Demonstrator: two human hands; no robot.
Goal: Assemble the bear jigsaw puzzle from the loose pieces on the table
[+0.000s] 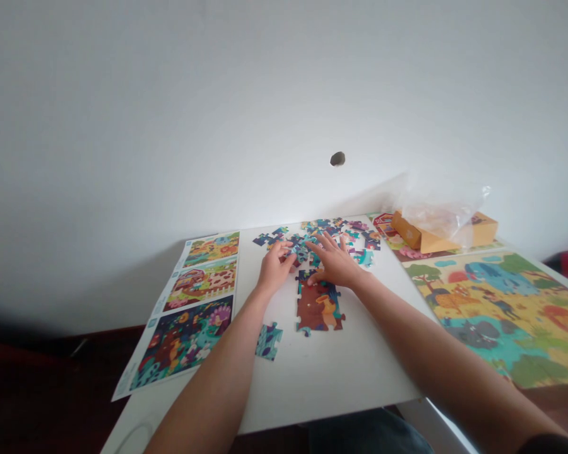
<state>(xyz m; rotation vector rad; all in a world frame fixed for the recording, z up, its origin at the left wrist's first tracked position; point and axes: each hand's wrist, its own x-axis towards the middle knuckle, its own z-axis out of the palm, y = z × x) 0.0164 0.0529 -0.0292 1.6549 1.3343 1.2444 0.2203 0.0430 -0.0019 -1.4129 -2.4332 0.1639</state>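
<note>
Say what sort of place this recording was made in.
Probably a room in a home, though little of it shows: a white table stands by a plain pale wall, with loose puzzle pieces and a printed picture sheet laid out on it.

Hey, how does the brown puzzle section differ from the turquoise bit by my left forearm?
The brown section is larger than the turquoise bit. Your right hand overlaps the brown section; no hand covers the turquoise bit. Both lie on the white table and have knobbed edges.
</note>
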